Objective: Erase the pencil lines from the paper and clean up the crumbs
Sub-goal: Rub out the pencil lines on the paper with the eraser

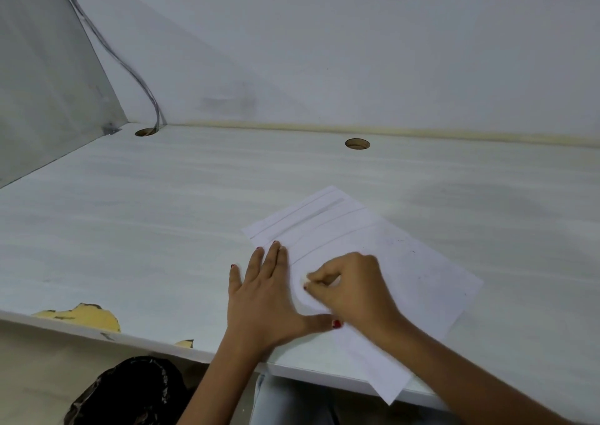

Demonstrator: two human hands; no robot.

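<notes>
Left hand (263,294) lying flat, pinning white paper sheet (415,281) | right hand (352,286) pinching small pale eraser (306,284) | erasing seemingly midway: several grey pencil lines (324,221) showing, dark crumbs (397,240) unswept

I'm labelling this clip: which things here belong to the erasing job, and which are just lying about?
Job: paper, pencil lines, eraser, left hand pressing the paper, right hand pinching the eraser.
Lying about: desk, cables, two holes, chipped edge.

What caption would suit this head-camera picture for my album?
Left hand holds the paper flat on the desk while the right hand pinches a small eraser against it.
</notes>
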